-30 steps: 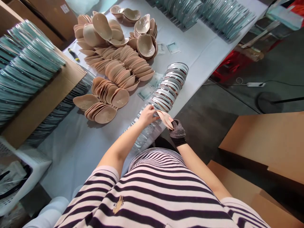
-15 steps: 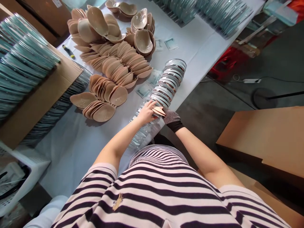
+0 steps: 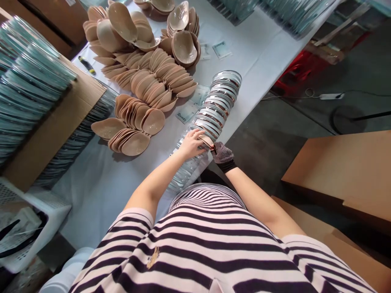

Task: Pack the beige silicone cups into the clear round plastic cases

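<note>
Holding: I see my bare left hand (image 3: 192,144) and my right hand (image 3: 222,154), in a dotted black knit glove, both pinching one beige teardrop-shaped silicone pad (image 3: 205,141) between them.
Grip state: left grip curled over the pad's near edge; right grip pressed together on its outer tip.
Key relation: the pad lies flat on the long row of clear plastic shell trays (image 3: 210,118), right under both grips; the row's long axis runs away from the grips, up and to the right, along the edge of the white-covered surface (image 3: 100,183).
Nearer hand: both touch the pad; the left covers more of it.
Count, pad in grip: one.
Count, tray rows: one under the grips.
Count, loose beige pads (image 3: 143,81): several fanned stacks beyond the left grip, too many to count.
Count, paper labels (image 3: 222,49): about four, partly hidden.
</note>
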`<state>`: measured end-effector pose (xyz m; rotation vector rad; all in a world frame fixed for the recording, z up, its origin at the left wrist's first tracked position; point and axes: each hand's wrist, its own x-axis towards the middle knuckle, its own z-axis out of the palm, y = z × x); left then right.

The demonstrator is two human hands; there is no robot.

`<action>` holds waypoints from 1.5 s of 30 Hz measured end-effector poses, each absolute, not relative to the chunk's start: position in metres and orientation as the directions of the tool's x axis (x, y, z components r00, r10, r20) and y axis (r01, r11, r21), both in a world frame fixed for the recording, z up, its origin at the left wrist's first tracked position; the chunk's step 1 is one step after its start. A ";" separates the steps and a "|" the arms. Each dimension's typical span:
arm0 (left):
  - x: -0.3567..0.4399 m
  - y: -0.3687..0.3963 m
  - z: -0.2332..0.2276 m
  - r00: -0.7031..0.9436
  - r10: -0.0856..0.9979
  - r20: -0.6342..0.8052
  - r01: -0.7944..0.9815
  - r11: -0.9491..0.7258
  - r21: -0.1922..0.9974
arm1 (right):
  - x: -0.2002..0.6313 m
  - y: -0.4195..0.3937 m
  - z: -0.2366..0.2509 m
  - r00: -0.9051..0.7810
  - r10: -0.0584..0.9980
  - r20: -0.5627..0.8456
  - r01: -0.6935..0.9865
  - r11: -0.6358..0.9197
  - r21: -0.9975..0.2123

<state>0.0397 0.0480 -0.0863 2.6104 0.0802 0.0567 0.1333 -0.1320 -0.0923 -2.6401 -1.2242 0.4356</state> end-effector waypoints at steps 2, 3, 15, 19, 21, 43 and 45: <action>0.041 0.049 -0.088 0.998 0.048 0.043 0.019 -0.854 0.519 | 0.132 -0.124 -0.099 0.644 0.742 -0.188 0.687 -0.668 -0.284; 0.041 0.049 -0.089 0.997 0.052 0.048 0.020 -0.856 0.516 | 0.132 -0.119 -0.102 0.649 0.736 -0.193 0.682 -0.675 -0.283; 0.037 0.047 -0.088 0.988 0.049 0.144 -0.031 -0.863 0.505 | 0.134 -0.110 -0.097 0.701 0.657 -0.279 0.598 -0.754 -0.273; 0.039 0.046 -0.086 0.996 0.020 0.090 -0.028 -0.861 0.507 | 0.136 -0.101 -0.094 0.676 0.633 -0.377 0.579 -0.773 -0.261; 0.039 0.047 -0.085 0.998 0.034 0.049 0.005 -0.868 0.496 | 0.141 -0.098 -0.090 0.655 0.610 -0.445 0.569 -0.787 -0.240; 0.055 0.052 -0.070 0.992 0.117 -0.039 0.123 -0.916 0.382 | 0.147 -0.101 -0.083 0.590 0.643 -0.487 0.173 -0.691 -0.702; 0.054 0.057 -0.068 0.984 0.180 -0.003 0.167 -0.905 0.393 | 0.145 -0.099 -0.080 0.613 0.643 -0.459 0.274 -0.717 -0.641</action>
